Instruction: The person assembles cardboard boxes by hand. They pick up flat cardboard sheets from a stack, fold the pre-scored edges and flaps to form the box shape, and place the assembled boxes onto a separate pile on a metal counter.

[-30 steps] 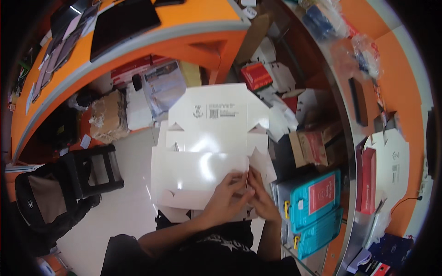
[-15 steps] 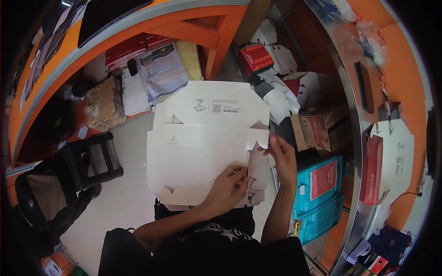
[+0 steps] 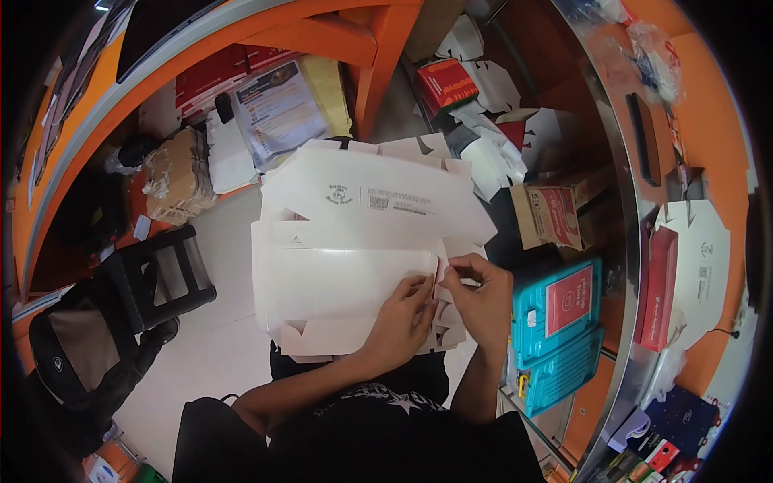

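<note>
A white cardboard box blank (image 3: 338, 278), partly folded, lies over my lap on top of other flat blanks. Its far panel (image 3: 386, 196), with a small printed emblem and a square code, tilts up along a crease. At the right edge, the fingers of my left hand (image 3: 400, 322) are bent against a raised side flap, gripping it. Just right of them, my right hand (image 3: 481, 294) pinches the same flap between thumb and fingers. A narrow red strip shows at the flap's edge between the two hands. My fingertips partly hide the fold there.
Teal plastic crates (image 3: 555, 322) stand close by my right forearm. Beyond them runs a metal-edged counter holding a folded red-and-white box (image 3: 660, 290) and a dark phone-like slab (image 3: 642, 137). An open brown carton (image 3: 555, 213) sits under it. To the left is a black bag (image 3: 84, 338).
The far panel of the box blank has risen along its crease. My right hand has moved left and slightly nearer me, up to my left hand, which stays nearly in place.
</note>
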A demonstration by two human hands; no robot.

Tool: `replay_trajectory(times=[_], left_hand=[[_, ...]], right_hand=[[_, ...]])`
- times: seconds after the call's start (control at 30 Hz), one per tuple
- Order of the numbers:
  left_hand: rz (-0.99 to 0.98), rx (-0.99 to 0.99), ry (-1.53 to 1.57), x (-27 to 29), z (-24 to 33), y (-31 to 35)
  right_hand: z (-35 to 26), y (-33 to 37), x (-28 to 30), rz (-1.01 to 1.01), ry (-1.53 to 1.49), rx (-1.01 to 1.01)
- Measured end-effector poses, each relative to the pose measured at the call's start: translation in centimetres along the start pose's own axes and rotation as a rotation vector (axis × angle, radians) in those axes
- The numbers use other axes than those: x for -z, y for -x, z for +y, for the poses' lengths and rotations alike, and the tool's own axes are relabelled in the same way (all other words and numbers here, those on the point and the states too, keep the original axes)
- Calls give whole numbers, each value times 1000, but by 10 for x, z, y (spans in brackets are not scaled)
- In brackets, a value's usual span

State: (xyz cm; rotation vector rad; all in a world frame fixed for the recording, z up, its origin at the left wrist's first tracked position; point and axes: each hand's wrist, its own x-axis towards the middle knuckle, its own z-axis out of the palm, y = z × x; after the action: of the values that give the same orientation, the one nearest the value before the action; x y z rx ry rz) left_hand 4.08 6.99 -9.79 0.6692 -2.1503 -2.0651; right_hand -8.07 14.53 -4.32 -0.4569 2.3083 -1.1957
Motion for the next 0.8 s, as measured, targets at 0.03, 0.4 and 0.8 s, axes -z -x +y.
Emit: replay_trajectory(times=[0.03, 0.4, 0.8], left_hand=[[-11, 11, 4, 0, 2, 0], [-9, -86, -25, 2, 2, -3], [0, 36, 11, 10, 9, -3]], right_hand=[[1, -1, 1, 5, 0, -7], [-5, 17, -14, 74, 62, 53], [36, 26, -21, -24, -196, -67]])
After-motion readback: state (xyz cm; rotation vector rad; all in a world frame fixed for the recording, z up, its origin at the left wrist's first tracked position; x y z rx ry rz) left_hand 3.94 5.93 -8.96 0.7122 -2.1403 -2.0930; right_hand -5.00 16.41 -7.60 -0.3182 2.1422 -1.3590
